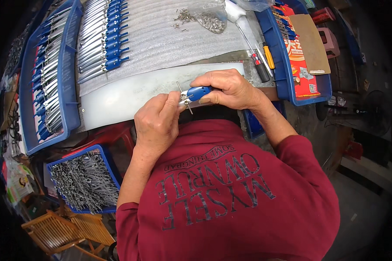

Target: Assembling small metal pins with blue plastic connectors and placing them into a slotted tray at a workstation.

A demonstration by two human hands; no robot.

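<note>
Just above the near edge of the white board (117, 101), both hands hold one slim part with a blue end (199, 92) and a white body. A thin metal pin (190, 108) crosses it, sticking out on both sides. My left hand (156, 122) is closed around the white body, which it mostly hides. The thumb and fingers of my right hand (231, 90) pinch the blue end from the right. Similar blue-and-white parts (101, 48) lie side by side in a long row on the foam sheet (157, 43) at the far left.
Small metal screws (185, 16) lie loose beside a clear bag (211, 21) of more. Screwdrivers with red-black (260, 69) and yellow (269, 57) handles lie near the right blue tray (292, 87). A left blue tray (69, 100) holds more parts; below, a blue bin (116, 172) holds metal pieces.
</note>
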